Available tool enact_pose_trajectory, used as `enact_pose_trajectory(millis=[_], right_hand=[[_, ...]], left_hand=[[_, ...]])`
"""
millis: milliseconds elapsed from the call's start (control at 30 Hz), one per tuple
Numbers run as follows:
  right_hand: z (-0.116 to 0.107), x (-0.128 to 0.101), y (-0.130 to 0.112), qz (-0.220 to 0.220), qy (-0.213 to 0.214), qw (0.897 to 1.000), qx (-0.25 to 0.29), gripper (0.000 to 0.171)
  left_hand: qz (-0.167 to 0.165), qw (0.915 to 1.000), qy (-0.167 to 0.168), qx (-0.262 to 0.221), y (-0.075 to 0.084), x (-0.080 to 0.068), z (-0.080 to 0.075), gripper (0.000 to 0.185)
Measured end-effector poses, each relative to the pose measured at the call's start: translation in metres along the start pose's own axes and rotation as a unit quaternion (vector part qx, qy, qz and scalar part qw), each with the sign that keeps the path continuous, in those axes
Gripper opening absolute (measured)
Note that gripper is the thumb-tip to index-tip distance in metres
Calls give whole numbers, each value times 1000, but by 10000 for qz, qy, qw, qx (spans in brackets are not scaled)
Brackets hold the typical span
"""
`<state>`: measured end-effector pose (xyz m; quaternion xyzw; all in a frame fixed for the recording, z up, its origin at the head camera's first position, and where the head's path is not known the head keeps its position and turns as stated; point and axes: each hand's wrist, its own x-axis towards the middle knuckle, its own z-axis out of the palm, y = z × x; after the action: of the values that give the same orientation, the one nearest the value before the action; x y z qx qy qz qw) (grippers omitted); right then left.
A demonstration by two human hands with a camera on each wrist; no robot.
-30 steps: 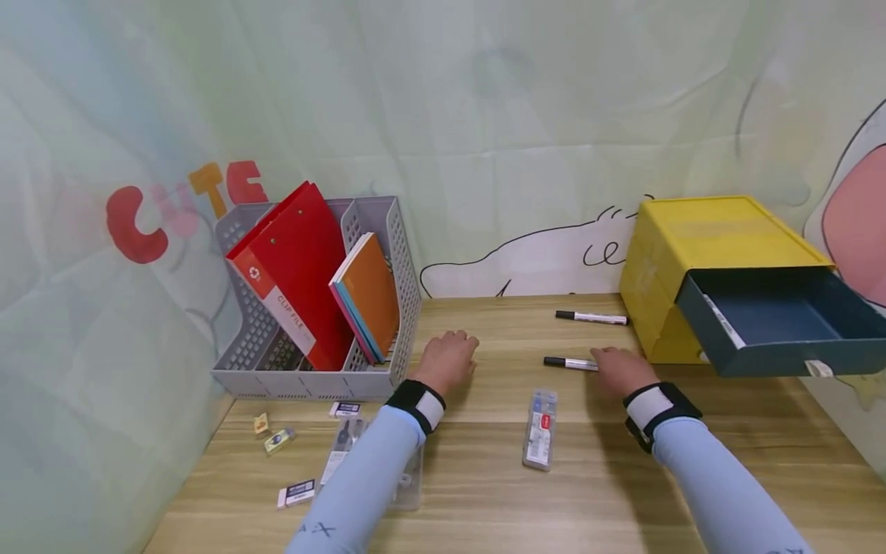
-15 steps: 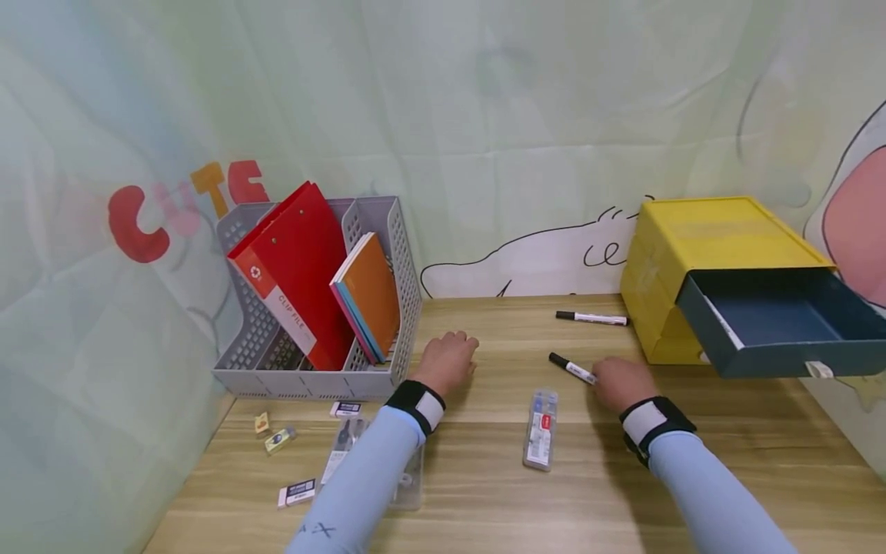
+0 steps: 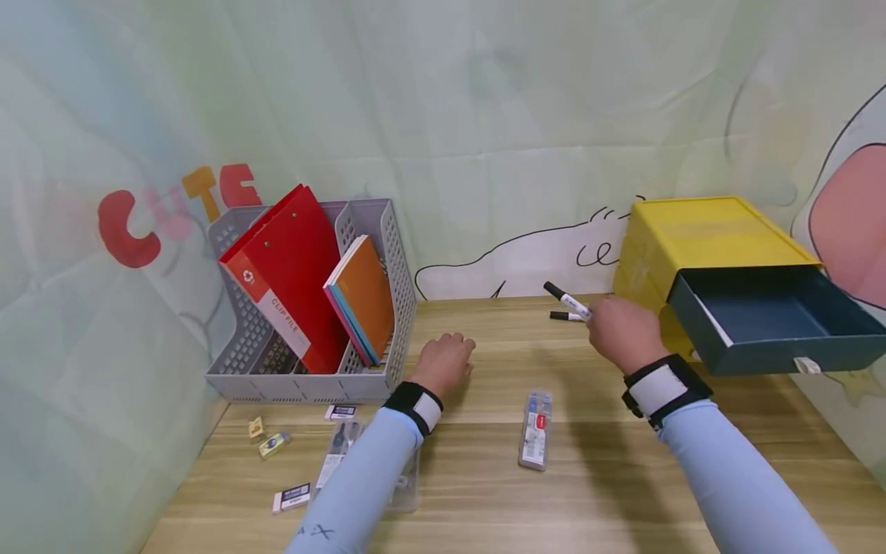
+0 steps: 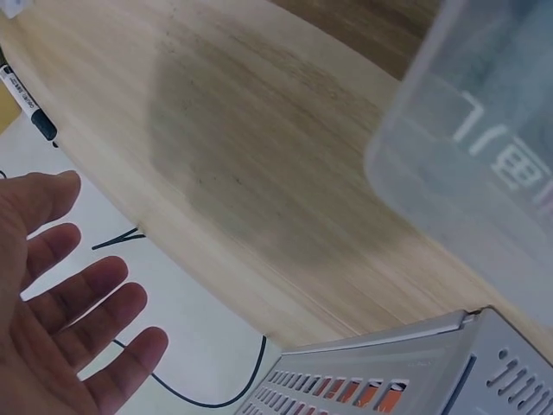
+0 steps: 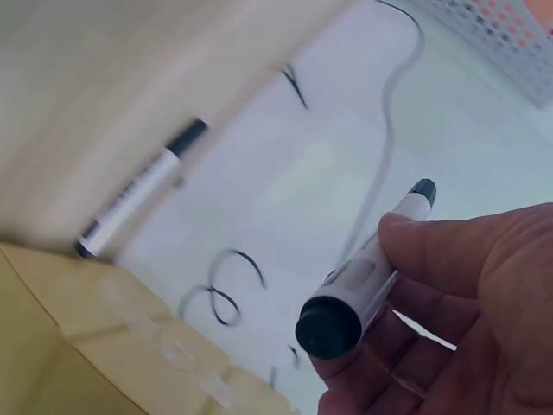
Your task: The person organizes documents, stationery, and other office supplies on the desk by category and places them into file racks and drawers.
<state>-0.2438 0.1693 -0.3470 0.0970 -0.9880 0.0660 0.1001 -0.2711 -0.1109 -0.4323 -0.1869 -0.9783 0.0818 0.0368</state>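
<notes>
One marker (image 5: 363, 270) pinched, right hand (image 3: 625, 335); left hand (image 3: 443, 365) relaxed; second marker (image 5: 138, 192) whole only in right-wrist view.

A broad stretch of bare table (image 3: 494, 346) lies between the left hand (image 3: 443, 365) and the right hand (image 3: 626, 335), with a slim case (image 3: 536, 431) near its front; the held marker (image 3: 556, 292) juts leftward above. A gray rack (image 3: 298, 388) walls off the left hand's left. Rightward, the yellow cabinet (image 3: 727, 231) blocks passage; its drawer (image 3: 847, 354) is pulled out, accessible from above.
</notes>
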Motion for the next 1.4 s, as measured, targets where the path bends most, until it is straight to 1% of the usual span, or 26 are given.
enact_pose_trajectory(millis=[100, 167, 400, 533, 700, 867, 1000, 1067, 1167, 1267, 1400], right_hand=[[-16, 0, 3, 197, 27, 9998, 72, 14], [-26, -1, 7, 330, 55, 9993, 185, 14], [-65, -10, 27, 858, 120, 9951, 471, 19], [-85, -20, 49, 1184, 120, 9912, 578, 18], [-103, -31, 71, 1649, -22, 9851, 495, 20], [-110, -44, 87, 1875, -164, 9816, 315, 18], [-111, -54, 95, 1993, -325, 9792, 219, 20], [-112, -57, 98, 2017, -383, 9785, 169, 21], [-112, -62, 104, 1932, -366, 9804, 141, 22], [-109, -63, 108, 1880, -364, 9815, 87, 25], [-101, -56, 110, 2099, -563, 9761, -72, 33]], left_hand=[[-36, 10000, -19, -29, 1, 2, 0, 37], [-118, 9999, -86, -56, 1, 3, 0, 37], [-506, 9973, -485, -194, 3, 3, 1, 35], [-520, 9970, -542, -203, 3, 4, 3, 37], [-521, 9970, -524, -245, 5, 5, 4, 38], [-476, 9969, -583, -240, 9, 6, 4, 41], [-475, 9967, -601, -259, 10, 6, 4, 40], [-470, 9968, -596, -243, 10, 6, 4, 40], [-438, 9970, -602, -224, 11, 6, 2, 41], [-431, 9971, -589, -195, 10, 5, 2, 41], [-458, 9972, -537, -234, 10, 4, 2, 40]])
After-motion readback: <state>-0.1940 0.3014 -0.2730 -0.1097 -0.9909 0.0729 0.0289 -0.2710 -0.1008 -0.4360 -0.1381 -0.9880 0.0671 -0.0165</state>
